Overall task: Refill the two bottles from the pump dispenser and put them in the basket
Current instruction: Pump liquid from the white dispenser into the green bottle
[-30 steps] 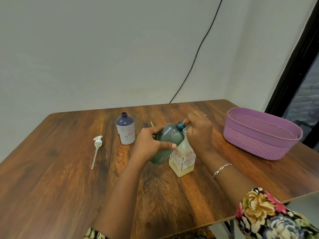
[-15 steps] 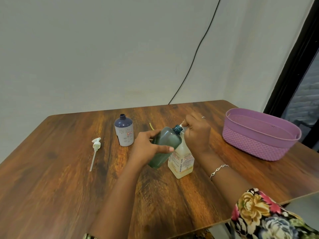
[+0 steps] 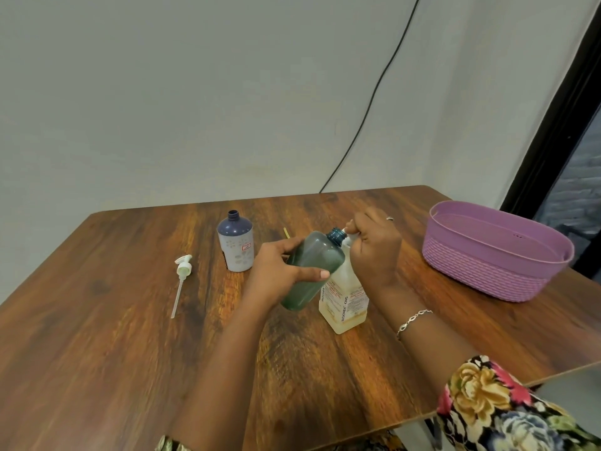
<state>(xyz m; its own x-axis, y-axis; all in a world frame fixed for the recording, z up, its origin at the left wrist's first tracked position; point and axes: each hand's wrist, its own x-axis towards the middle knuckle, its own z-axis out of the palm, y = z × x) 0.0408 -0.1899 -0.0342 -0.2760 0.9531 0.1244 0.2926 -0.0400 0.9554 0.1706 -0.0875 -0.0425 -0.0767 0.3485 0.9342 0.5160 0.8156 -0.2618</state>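
My left hand [image 3: 279, 268] grips a dark green bottle [image 3: 317, 263], tilted with its open neck up and to the right, against the white pump nozzle of the dispenser. The pump dispenser [image 3: 344, 299], a pale yellow bottle with a printed label, stands on the table. My right hand [image 3: 377, 252] is curled over its pump head, which it mostly hides. A second bottle [image 3: 236, 247], white with a dark blue top and no cap, stands upright to the left. The purple basket [image 3: 487, 262] sits at the right side of the table.
A loose white pump head with a long tube [image 3: 181, 281] lies on the wooden table [image 3: 113, 353] at the left. A thin yellow stick [image 3: 286, 232] lies behind the green bottle. A black cable [image 3: 374, 99] runs down the wall.
The hands, green bottle and dispenser stay together in nearly the same pose. The view has shifted slightly.
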